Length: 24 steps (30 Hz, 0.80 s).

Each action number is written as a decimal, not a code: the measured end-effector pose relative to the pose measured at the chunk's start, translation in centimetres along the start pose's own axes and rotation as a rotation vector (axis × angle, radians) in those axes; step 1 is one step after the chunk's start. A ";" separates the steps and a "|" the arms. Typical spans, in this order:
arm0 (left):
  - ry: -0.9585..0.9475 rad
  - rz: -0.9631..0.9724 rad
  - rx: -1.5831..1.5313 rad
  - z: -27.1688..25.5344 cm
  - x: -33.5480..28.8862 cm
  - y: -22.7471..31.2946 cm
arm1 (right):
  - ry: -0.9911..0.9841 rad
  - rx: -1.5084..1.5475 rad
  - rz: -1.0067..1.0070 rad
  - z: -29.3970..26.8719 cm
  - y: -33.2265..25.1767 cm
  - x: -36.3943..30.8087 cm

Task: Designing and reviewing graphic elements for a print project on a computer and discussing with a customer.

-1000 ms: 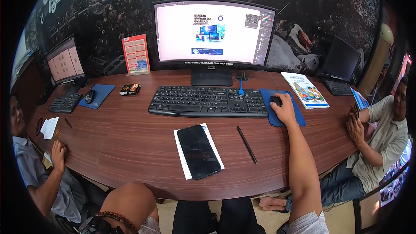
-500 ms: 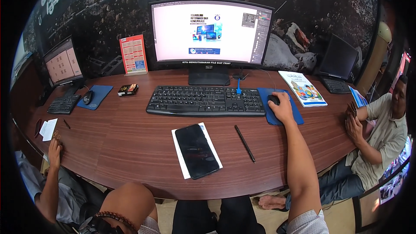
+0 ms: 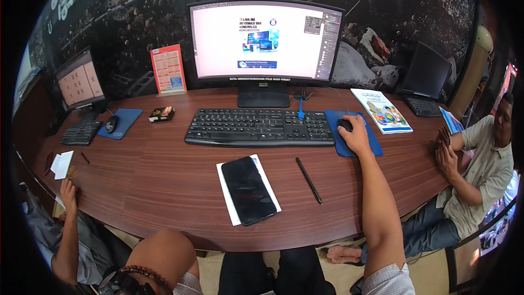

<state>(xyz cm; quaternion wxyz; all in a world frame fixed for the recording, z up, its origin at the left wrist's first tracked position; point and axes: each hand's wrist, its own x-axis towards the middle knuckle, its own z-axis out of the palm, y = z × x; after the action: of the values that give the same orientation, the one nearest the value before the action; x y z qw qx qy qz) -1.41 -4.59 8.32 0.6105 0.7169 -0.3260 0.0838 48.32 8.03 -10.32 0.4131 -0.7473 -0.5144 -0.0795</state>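
My right hand [image 3: 357,135] rests over a black computer mouse [image 3: 344,125], its fingers curved around it. Beneath the mouse lies a blue mouse pad [image 3: 373,142]. Just left of it is a black keyboard [image 3: 259,127], with a wide monitor [image 3: 218,38] behind showing a page layout in an editing program. Of my left arm, only the bent elbow and a wrist with a beaded bracelet and dark watch show at the lower edge; the hand is out of view. A black smartphone [image 3: 248,191] lies on white paper [image 3: 230,207], and a black pen [image 3: 309,181] lies to its right.
An illustrated book [image 3: 381,110] lies right of the mouse pad. A red-framed calendar [image 3: 168,69] and a small dark box [image 3: 162,114] stand left of the keyboard. One person sits at each side; the right-hand person [image 3: 474,158] holds a dark object. Side monitors flank the wooden desk [image 3: 164,186].
My right hand stays on the mouse, with no clear movement. At the left, the seated person's arm and body have shifted slightly.
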 end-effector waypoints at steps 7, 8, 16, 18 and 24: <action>-0.395 0.117 0.659 -8.8 0.5 2.8 | 0.061 -0.022 -0.063 -0.9 2.7 -1.2; -0.148 0.262 0.519 -8.1 0.3 0.5 | 0.042 -0.017 -0.057 -0.3 2.4 -1.1; 0.169 0.879 0.108 -6.3 4.4 -3.6 | 0.022 -0.003 -0.061 -0.8 0.8 -1.0; 0.164 0.864 0.125 -6.0 4.5 -3.2 | 0.043 -0.021 -0.090 -0.2 1.6 -0.7; 0.161 0.819 0.165 -5.1 5.0 -2.3 | 0.026 -0.014 -0.065 -0.1 0.9 -0.6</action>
<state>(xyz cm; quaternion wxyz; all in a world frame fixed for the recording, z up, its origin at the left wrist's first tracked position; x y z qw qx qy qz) 5.21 -1.60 10.21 0.4909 0.5659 -0.5272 0.4010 48.85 7.42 -11.07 0.4115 -0.7320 -0.5325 -0.1060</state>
